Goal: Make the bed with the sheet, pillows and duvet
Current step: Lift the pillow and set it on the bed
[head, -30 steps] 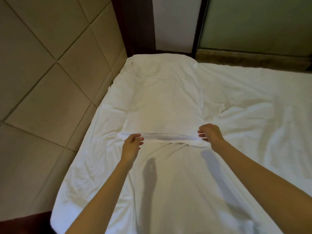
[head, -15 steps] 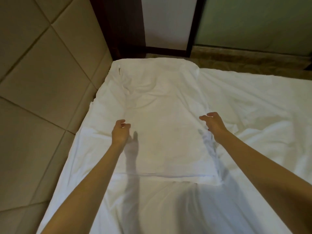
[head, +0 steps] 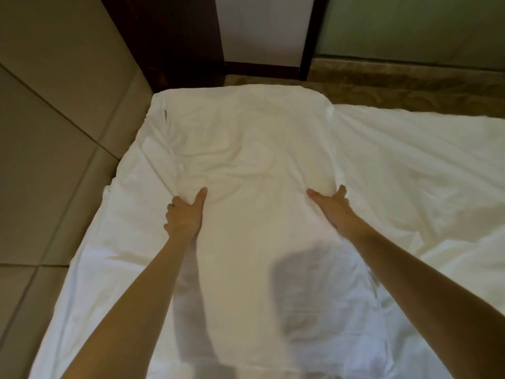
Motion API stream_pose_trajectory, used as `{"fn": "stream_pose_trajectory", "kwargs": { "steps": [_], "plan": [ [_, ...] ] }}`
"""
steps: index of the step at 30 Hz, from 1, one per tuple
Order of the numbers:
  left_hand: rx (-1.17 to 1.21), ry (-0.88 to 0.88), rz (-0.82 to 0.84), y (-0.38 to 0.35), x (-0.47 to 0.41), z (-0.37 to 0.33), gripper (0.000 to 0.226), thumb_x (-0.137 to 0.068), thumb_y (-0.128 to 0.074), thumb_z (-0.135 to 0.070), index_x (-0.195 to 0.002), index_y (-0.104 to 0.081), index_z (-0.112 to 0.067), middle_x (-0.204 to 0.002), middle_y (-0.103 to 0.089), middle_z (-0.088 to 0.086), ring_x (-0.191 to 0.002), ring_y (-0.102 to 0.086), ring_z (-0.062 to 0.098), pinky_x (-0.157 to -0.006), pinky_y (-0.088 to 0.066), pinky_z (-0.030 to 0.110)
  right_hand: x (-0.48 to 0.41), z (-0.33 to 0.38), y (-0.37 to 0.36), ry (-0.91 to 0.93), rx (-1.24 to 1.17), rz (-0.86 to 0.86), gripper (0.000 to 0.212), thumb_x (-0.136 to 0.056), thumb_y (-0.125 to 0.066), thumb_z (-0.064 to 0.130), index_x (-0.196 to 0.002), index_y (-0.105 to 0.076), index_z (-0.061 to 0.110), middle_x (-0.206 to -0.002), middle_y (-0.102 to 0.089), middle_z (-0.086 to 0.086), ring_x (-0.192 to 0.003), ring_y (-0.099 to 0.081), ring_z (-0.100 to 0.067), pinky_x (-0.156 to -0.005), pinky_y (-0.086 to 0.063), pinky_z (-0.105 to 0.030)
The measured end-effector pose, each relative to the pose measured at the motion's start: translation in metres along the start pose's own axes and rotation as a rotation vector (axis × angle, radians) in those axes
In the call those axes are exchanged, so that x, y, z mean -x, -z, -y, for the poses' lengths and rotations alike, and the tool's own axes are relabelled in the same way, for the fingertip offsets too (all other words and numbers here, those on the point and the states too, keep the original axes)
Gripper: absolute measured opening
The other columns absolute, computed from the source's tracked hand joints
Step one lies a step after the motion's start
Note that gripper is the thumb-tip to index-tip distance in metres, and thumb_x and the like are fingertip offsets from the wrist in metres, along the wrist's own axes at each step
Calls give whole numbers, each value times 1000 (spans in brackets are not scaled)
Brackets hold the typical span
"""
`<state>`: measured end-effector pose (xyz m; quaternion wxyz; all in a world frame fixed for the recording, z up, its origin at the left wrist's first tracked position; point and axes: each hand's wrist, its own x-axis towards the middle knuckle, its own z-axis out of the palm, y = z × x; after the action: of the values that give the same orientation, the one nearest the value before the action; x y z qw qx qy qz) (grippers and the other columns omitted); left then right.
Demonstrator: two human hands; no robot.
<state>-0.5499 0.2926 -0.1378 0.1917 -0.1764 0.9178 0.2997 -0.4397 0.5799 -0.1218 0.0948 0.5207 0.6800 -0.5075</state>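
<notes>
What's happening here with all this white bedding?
A person is making a bed. Both bare hands are on a white pillow that lies on the wrinkled sheet, beside the padded headboard. The left hand grips the pillow's left side, fingers curled into the fabric. The right hand presses against its right side, thumb spread. No duvet is in view.

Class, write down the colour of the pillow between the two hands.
Plain white, no pattern; the pillow shows in the head view.

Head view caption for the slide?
Left hand grips and right hand presses a white fabric pillow on the white bed sheet.
</notes>
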Motion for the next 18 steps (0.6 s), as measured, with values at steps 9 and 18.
{"fn": "stream_pose_trajectory", "kwargs": {
  "steps": [9, 18],
  "plan": [
    [127, -94, -185, 4, 9, -3, 56, -96, -45, -50, -116, -49, 3, -114, -60, 24, -104, -57, 40, -84, -45, 44, 16, 29, -6, 221, -3, -121, 55, -76, -68, 16, -127, -48, 10, -118, -56, -13, -92, -51, -27, -74, -42, -32],
    [355, -364, -345, 86, 60, -54, 36, -103, -39, -32, -115, -53, -1, -111, -62, 19, -103, -58, 31, -81, -36, 25, 83, 92, 43, 528, -34, -222, 40, -87, -56, 12, -127, -55, 9, -120, -60, -11, -106, -56, -25, -84, -44, -29]
  ]
}}
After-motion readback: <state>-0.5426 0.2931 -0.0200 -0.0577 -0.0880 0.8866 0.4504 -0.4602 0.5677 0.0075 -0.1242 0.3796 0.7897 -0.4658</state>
